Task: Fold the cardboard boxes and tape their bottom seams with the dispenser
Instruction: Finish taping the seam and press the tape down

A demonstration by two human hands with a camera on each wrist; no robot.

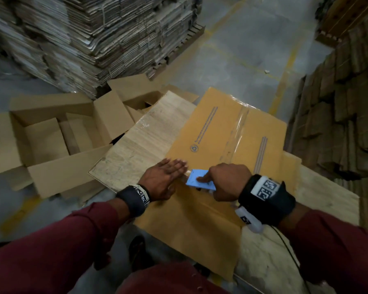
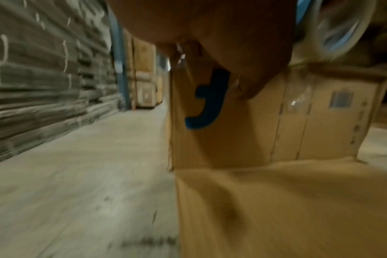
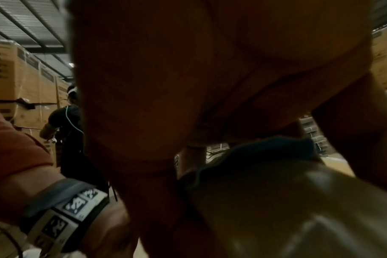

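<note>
Head view, far left: open, assembled cardboard boxes (image 1: 51,141) sit on the grey floor (image 1: 232,60) with their flaps up, and behind them rises a tall stack of flattened cartons (image 1: 94,35) on a pallet. Just right of the open boxes is a pale wooden board (image 1: 136,145) that serves as the work surface, and a yellow-brown cardboard box (image 1: 232,132) lies on it, bottom panel up, with a strip of clear tape (image 1: 238,132) running along its centre seam away from the person. The left hand (image 1: 164,179) lies flat on the near left part of that panel, fingers straight and together, pressing down and gripping nothing; in the left wrist view the same hand (image 2: 221,43) hovers over the cardboard, above a blue printed mark (image 2: 208,103). Touching its fingertips on the right is the blue tape dispenser (image 1: 200,180), set on the seam at the box's near edge. The right hand (image 1: 227,181) curls around the dispenser with the forefinger laid across its blue top plate; the right wrist view is dark and mostly filled by the palm (image 3: 210,78). Further right, more stacked flat cardboard (image 1: 344,124) lines the edge of the scene.
</note>
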